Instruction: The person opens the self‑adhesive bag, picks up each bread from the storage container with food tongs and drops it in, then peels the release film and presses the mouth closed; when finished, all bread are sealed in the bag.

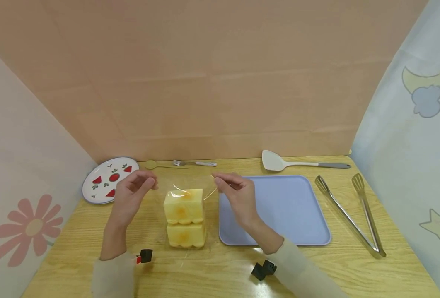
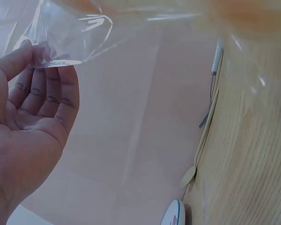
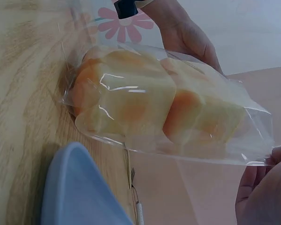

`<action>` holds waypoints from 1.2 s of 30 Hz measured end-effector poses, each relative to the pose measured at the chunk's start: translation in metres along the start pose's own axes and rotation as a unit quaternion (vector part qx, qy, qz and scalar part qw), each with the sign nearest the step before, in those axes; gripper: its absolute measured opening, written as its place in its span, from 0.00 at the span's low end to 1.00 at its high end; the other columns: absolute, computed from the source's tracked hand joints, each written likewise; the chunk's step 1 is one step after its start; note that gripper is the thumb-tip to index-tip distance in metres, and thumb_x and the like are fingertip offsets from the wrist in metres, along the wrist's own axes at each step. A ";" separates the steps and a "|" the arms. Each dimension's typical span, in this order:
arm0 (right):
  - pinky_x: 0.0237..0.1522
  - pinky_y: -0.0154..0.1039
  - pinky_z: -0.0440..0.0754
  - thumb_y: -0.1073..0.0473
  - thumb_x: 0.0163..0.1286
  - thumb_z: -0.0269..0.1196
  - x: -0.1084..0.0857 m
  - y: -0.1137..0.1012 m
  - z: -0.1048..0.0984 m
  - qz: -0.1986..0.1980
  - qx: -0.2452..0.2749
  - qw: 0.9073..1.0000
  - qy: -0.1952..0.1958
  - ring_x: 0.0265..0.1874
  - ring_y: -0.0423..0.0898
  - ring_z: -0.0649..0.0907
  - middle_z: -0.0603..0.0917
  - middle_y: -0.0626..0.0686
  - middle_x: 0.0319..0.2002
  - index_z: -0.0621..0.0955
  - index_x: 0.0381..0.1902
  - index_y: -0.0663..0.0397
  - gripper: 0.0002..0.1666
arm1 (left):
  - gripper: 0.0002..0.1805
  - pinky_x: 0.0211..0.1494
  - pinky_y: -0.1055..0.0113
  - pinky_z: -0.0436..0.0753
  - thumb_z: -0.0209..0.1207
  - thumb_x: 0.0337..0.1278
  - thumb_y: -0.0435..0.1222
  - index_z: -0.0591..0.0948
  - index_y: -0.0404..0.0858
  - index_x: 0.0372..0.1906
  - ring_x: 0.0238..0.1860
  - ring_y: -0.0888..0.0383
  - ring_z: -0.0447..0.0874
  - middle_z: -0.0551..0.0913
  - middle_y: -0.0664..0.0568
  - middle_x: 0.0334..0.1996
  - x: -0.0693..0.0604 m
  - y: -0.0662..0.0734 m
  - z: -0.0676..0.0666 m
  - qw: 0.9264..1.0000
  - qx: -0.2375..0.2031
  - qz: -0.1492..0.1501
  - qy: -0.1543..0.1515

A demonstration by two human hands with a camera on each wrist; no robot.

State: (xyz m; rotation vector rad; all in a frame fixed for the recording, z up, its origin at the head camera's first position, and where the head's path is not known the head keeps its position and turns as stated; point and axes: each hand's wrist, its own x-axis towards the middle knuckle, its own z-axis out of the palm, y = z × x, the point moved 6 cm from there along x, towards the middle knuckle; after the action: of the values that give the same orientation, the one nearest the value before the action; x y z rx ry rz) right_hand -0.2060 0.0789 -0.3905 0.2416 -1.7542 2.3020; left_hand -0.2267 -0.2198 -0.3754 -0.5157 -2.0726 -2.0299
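Observation:
A clear plastic bag [image 3: 215,149] stands upright on the table with two pale yellow bread loaves [image 1: 184,207] inside, one on top of the other, browned in spots. My left hand [image 1: 132,192] pinches one upper corner of the bag between thumb and fingers. At the opposite upper corner, my right hand [image 1: 240,198] pinches the film the same way. Between the two hands the bag's top edge is spread wide. In the left wrist view the thin film [image 2: 61,62] lies between thumb and fingertips.
Right of the bag lies a blue tray [image 1: 279,211], partly under my right forearm. Metal tongs [image 1: 354,223] rest further right. A white spatula [image 1: 276,161], a fork [image 1: 194,163] and a wooden spoon [image 1: 151,164] lie along the back wall. A watermelon-patterned plate [image 1: 93,192] sits at back left.

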 end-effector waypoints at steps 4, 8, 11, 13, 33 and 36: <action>0.37 0.30 0.87 0.73 0.74 0.71 0.004 -0.002 -0.002 -0.010 -0.022 1.000 -0.017 0.30 0.40 0.86 0.92 0.47 0.35 0.90 0.48 0.77 0.10 | 0.07 0.49 0.74 0.88 0.59 0.77 0.18 0.83 0.18 0.52 0.37 0.61 0.88 0.89 0.55 0.37 0.000 0.003 -0.001 1.000 0.005 0.003 0.004; 0.36 0.30 0.87 0.73 0.73 0.71 0.007 -0.003 -0.003 -0.015 -0.028 0.999 -0.034 0.30 0.39 0.86 0.91 0.44 0.33 0.89 0.49 0.79 0.11 | 0.09 0.48 0.74 0.87 0.57 0.77 0.17 0.83 0.18 0.54 0.37 0.61 0.87 0.89 0.56 0.36 -0.001 0.006 0.000 1.000 0.021 0.018 0.004; 0.36 0.31 0.88 0.74 0.73 0.70 0.008 -0.004 -0.003 -0.018 -0.023 0.998 -0.050 0.30 0.40 0.86 0.90 0.43 0.33 0.88 0.50 0.81 0.12 | 0.09 0.48 0.75 0.87 0.57 0.77 0.17 0.85 0.21 0.51 0.36 0.62 0.86 0.89 0.57 0.34 -0.001 0.007 -0.002 0.999 0.021 0.034 0.017; 0.37 0.31 0.88 0.74 0.73 0.70 0.009 -0.005 -0.003 -0.021 -0.023 0.998 -0.057 0.30 0.40 0.87 0.91 0.43 0.34 0.88 0.50 0.81 0.12 | 0.09 0.46 0.76 0.87 0.58 0.75 0.16 0.87 0.23 0.48 0.35 0.62 0.86 0.90 0.57 0.33 0.000 0.008 -0.004 0.999 0.012 0.043 0.028; 0.40 0.32 0.91 0.79 0.73 0.67 0.022 -0.015 -0.015 -0.034 0.031 0.987 -0.153 0.34 0.39 0.91 0.93 0.45 0.39 0.91 0.50 0.72 0.12 | 0.19 0.46 0.73 0.88 0.57 0.70 0.10 0.90 0.25 0.55 0.39 0.59 0.90 0.90 0.52 0.38 -0.005 0.015 -0.011 0.981 -0.125 0.109 -0.101; 0.39 0.33 0.90 0.78 0.74 0.66 0.022 -0.015 -0.015 -0.032 0.052 0.983 -0.174 0.34 0.39 0.90 0.92 0.45 0.38 0.95 0.48 0.54 0.19 | 0.18 0.46 0.71 0.88 0.55 0.70 0.10 0.90 0.24 0.52 0.41 0.58 0.89 0.90 0.50 0.41 -0.006 0.015 -0.008 0.972 -0.145 0.129 -0.131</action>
State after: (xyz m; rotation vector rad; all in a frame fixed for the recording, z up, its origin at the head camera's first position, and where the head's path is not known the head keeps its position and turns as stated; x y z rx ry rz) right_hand -0.2227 0.0993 -0.3748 0.7493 -1.7425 2.4211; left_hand -0.2164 -0.2289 -0.3637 -1.0957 -1.7242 -2.2102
